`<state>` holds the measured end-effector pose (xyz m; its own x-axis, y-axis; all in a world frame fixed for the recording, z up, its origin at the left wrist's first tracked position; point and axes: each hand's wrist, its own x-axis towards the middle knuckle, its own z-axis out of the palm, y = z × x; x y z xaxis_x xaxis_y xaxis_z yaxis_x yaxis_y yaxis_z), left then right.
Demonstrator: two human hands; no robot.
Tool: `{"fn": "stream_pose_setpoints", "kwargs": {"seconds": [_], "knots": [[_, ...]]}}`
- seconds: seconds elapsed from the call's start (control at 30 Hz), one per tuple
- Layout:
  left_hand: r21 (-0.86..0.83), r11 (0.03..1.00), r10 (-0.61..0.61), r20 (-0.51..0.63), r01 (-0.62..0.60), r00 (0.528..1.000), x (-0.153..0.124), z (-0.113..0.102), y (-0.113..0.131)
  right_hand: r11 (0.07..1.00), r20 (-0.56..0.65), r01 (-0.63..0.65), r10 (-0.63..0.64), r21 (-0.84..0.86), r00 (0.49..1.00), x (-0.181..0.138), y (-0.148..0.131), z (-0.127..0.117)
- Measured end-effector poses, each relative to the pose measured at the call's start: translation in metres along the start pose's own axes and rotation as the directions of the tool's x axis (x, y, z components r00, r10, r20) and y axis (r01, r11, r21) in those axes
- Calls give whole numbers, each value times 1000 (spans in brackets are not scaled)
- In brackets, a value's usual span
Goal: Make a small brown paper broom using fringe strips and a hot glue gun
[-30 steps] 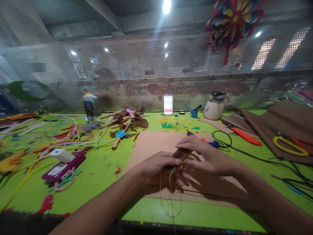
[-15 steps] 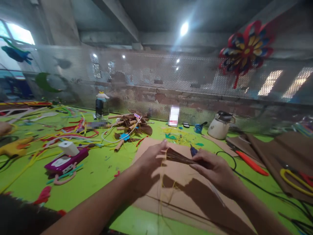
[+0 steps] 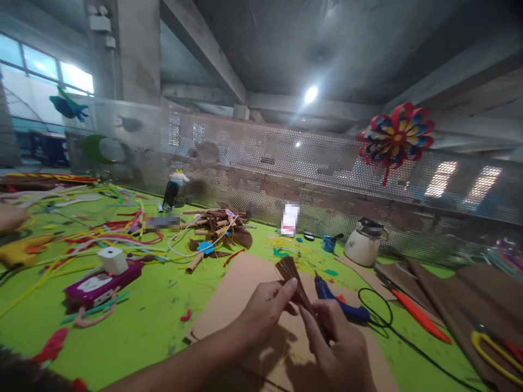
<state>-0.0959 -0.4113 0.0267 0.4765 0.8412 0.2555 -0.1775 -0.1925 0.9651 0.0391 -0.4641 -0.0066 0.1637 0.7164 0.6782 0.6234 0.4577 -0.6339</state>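
Note:
A dark brown, fan-shaped pleated piece [image 3: 292, 272], perhaps paper, is held upright and tilted over a sheet of tan cardboard [image 3: 229, 294]. My left hand [image 3: 263, 313] pinches it near its wide upper end, thumb in front. Lower down, my right hand [image 3: 339, 343] grips the narrow end, which the fingers partly hide. Just beyond the right hand lies a blue hot glue gun [image 3: 339, 302] with its nozzle pointing away. Thin yellow strands [image 3: 286, 354] lie on the cardboard under my hands.
Brown rolls and scraps [image 3: 223, 228] are heaped behind the cardboard. Left are a purple power strip [image 3: 100, 283], a yellow glue gun [image 3: 24, 250] and another person's hand [image 3: 12, 218]. Right are a kettle [image 3: 363, 245], an orange-handled cutter [image 3: 425, 318], scissors [image 3: 490, 351] and the black cord [image 3: 417, 340].
My left hand, open beside the brown piece before, now pinches it. The piece has swung from nearly level to upright. The blue glue gun shows more fully, and my view has tilted up.

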Motion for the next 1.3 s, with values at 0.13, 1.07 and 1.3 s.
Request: {"fn": "stream_pose_setpoints", "kwargs": {"seconds": [0.13, 1.07, 1.3], "knots": [[-383, 914, -116, 62, 131, 991, -2, 2, -1, 995, 94, -34, 26, 94, 995, -7, -4, 9], [-29, 770, -484, 625, 637, 613, -19, -6, 5, 952, 681, -152, -73, 265, 729, 60, 35, -63], [120, 942, -330, 494, 313, 804, -24, -3, 6, 992, 639, -19, -64, 123, 767, 60, 36, -58]]}}
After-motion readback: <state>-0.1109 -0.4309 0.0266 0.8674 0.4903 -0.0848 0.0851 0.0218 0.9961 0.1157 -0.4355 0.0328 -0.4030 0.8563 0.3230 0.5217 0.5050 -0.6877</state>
